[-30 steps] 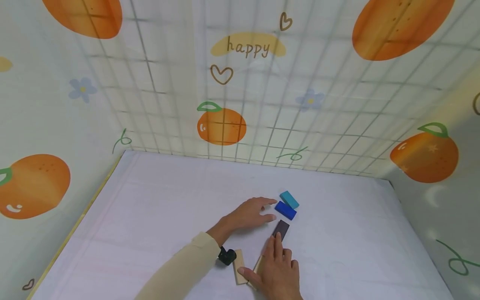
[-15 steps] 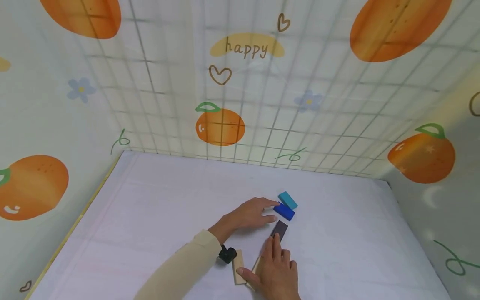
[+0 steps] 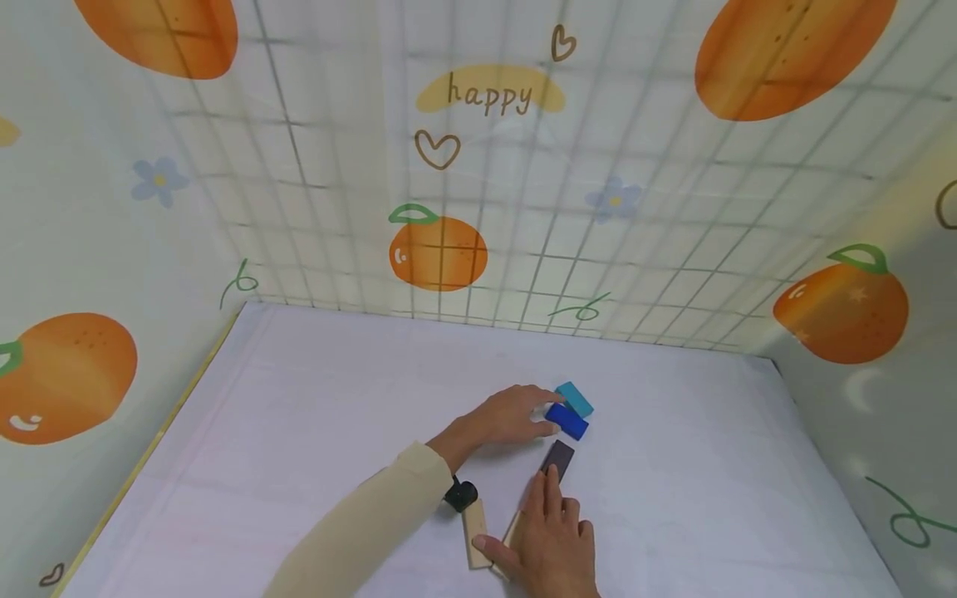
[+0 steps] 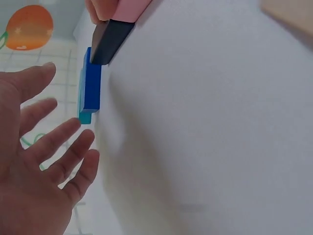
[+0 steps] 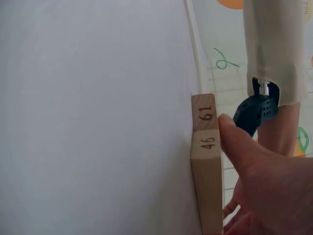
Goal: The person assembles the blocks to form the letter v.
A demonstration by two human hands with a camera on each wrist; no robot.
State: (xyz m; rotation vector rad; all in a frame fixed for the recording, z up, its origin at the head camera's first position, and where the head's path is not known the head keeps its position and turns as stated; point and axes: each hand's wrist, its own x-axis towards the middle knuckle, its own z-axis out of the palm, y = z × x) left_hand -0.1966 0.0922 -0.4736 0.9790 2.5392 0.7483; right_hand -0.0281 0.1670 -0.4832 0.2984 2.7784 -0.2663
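Note:
My left hand (image 3: 516,414) reaches to the dark blue block (image 3: 570,422), with thumb and index finger spread at its near end. In the left wrist view the fingers are apart and curl round nothing. A light blue block (image 3: 575,399) lies against the blue one's far side. My right hand (image 3: 557,540) rests low over the row, fingertips on a dark block (image 3: 559,458) whose tip points at the blue one. A pink block (image 4: 131,10) adjoins the dark block, hidden under the hand from above. The right thumb touches a pale wooden block (image 3: 475,534); another pale block (image 3: 512,530) lies partly under the palm.
The blocks lie on a white-covered table (image 3: 336,399). Two wooden ends stamped 61 (image 5: 205,112) and 46 (image 5: 206,143) show near the right thumb. A black wrist camera (image 3: 462,496) hangs from the left wrist, close over a pale block. A printed curtain (image 3: 508,183) stands behind.
My left hand has moved a little right and away from me, bringing thumb and index finger to the blue block's near end. The right hand and the blocks look unchanged.

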